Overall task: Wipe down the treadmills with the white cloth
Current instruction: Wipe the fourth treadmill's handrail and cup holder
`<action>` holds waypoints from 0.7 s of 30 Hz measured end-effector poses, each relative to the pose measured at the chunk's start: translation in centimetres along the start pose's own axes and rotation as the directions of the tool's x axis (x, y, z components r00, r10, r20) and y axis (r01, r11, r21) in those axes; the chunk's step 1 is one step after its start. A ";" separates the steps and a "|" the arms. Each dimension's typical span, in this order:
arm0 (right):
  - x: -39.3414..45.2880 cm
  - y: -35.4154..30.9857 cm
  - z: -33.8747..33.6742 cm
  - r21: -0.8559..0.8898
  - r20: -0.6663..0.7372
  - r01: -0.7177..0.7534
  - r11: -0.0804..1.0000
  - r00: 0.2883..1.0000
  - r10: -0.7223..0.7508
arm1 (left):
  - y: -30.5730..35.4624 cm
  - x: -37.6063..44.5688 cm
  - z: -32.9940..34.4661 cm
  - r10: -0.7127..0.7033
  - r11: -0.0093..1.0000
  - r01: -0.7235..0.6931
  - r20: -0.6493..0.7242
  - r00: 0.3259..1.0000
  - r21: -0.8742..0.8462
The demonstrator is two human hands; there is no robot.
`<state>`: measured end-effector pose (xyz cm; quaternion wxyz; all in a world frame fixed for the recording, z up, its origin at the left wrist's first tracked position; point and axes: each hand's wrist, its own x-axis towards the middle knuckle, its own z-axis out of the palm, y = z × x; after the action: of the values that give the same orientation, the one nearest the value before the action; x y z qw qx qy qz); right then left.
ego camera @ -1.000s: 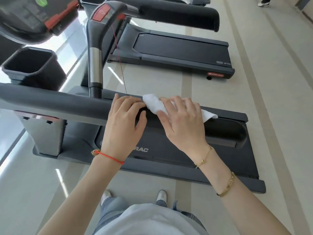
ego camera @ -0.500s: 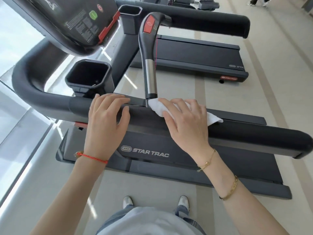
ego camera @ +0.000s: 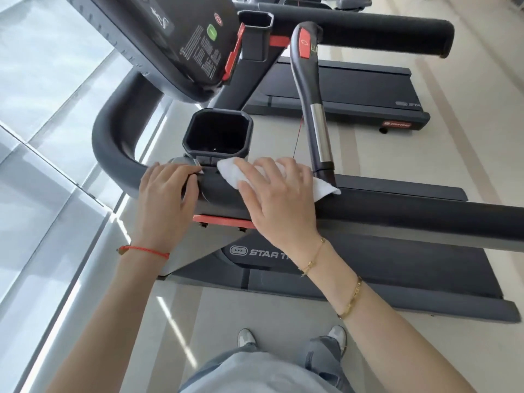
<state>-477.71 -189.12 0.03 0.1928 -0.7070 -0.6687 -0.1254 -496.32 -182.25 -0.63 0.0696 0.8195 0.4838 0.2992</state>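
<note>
the right hand [ego camera: 279, 198] lies flat on the white cloth [ego camera: 241, 174], its fingers [ego camera: 263, 168] straight and spread so that the palm presses the cloth onto the dark padded handrail [ego camera: 411, 214] of the near treadmill [ego camera: 397, 268]; a flat hand spreads pressure over more of the cloth than a pinch would. the cloth sits on top of the rail, just in front of the square cup holder [ego camera: 218, 136] and beside the foot of the upright grip bar [ego camera: 319, 131], with one corner showing past the hand on the right. the left hand [ego camera: 167, 202] rests on the same rail where it begins to curve, fingers bent over the top and holding nothing loose; it probably steadies the body while the other arm leans in. the person stands beside the machine, shoes [ego camera: 246, 337] on the floor [ego camera: 283, 336], which puts the side rail within easy reach. judged from the cloth's place, the wipe is at the rail's front end, near the console [ego camera: 170, 38]; the curved bend and the second treadmill [ego camera: 354, 89] beyond appear not yet reached.
</note>
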 end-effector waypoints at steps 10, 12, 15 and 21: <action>-1.4 3.1 -1.6 -0.003 -0.020 -0.076 0.997 0.997 0.076 | -1.0 0.2 0.1 0.040 0.997 -0.042 -0.022 0.999 -0.060; 0.0 2.2 -1.4 -0.011 0.007 -0.104 0.994 0.995 0.104 | -0.9 0.3 0.2 0.039 0.996 -0.041 -0.026 0.999 -0.080; 1.7 -1.0 -0.3 -0.022 0.049 -0.010 1.000 0.999 0.011 | -1.0 0.3 0.2 0.041 0.995 -0.043 -0.029 0.999 -0.090; -1.5 0.2 -0.3 -0.012 0.055 0.199 0.980 0.979 -0.199 | -0.9 0.4 0.3 0.030 0.995 -0.036 -0.058 0.998 -0.097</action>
<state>-477.64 -190.64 -0.41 0.1552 -0.6413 -0.7399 -0.1309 -496.70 -181.42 -1.12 0.0909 0.8142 0.4567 0.3467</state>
